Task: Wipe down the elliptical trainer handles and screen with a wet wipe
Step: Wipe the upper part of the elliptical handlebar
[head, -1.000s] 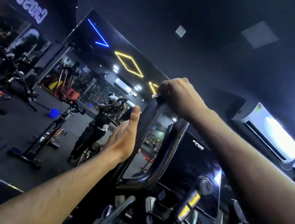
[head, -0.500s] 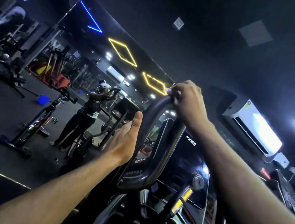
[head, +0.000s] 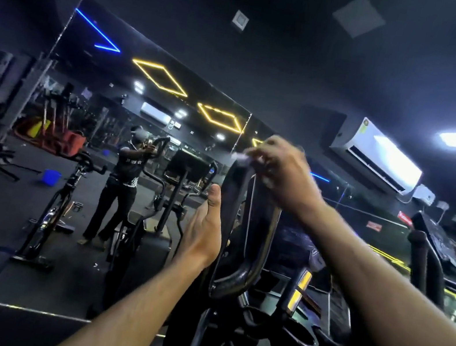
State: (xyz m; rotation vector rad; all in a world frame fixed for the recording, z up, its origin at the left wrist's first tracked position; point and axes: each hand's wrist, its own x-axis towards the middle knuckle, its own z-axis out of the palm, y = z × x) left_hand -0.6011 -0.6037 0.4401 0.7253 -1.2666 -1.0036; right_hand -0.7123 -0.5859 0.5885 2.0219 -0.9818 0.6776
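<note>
Gripping one black looped handle (head: 252, 238) of the elliptical from the head view, two hands work: the left hand (head: 204, 229) curls round its left side, thumb up, while the blurred right hand (head: 278, 172) pinches one white wet wipe (head: 240, 157) at the handle's top. One dark screen (head: 296, 243) sits behind.

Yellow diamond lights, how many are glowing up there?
2 whole ones: one beside the blue light strip, one further right. A third yellow bit shows at the right hand, mostly hidden.
</note>
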